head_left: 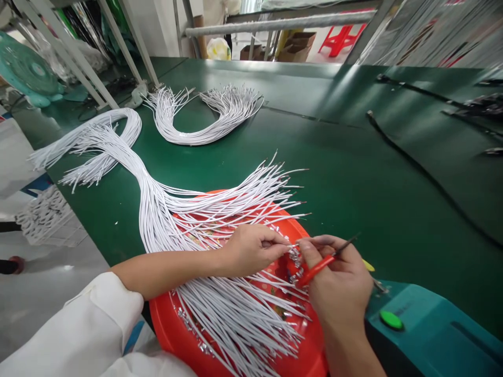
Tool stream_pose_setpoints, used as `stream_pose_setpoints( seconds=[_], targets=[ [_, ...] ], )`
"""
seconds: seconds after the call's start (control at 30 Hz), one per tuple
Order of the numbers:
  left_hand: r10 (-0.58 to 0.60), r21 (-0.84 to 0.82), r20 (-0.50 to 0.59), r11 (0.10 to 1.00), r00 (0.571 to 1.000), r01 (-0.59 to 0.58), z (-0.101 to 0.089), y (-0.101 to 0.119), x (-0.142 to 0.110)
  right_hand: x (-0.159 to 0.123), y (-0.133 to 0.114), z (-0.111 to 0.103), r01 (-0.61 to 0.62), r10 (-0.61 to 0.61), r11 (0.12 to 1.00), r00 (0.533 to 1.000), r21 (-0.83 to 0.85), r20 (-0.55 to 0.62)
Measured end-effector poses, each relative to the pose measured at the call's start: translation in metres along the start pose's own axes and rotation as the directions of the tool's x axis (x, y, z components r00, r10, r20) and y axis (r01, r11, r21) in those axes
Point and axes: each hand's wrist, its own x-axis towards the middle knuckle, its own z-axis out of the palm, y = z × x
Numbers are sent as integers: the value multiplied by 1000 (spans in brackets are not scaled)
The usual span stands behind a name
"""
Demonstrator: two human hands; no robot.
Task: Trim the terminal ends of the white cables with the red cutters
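My left hand (pixel 251 250) is closed in a pinch over the red tray, at what looks like the end of a white wire. My right hand (pixel 340 280) grips a slim tool with a red handle (pixel 316 271) and a dark pointed tip; its exact kind is unclear. The fingertips of both hands nearly meet at a tiny piece, too small to make out. Many white wires (pixel 157 222) fan across the red tray (pixel 167 327), some above and some below my left forearm. Small shiny metal pieces (pixel 294 256) lie in the tray under my fingers.
Two more bundles of white wire, one curved (pixel 192 137) and one looped (pixel 131 123), lie on the green table (pixel 326 157). A teal machine with a green button (pixel 392 320) stands at the right. Black cables (pixel 424 167) cross the right side. A fan (pixel 27 70) stands back left.
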Motion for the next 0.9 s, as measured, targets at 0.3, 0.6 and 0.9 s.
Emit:
stream_pose_setpoints(
  seconds=[0.3,0.6,0.9],
  targets=[
    [-209,-342,-76,924,975,171,-1,2,6,-2,-4,-2,107,-20,965,940,-239,340],
    [-164,-266,-105,955,981,131,0,2,4,-6,-2,0,251,-45,871,896,-421,441],
    [-28,-124,-130,992,991,12,0,0,2,-6,-6,2,295,-71,826,900,-480,431]
  ],
)
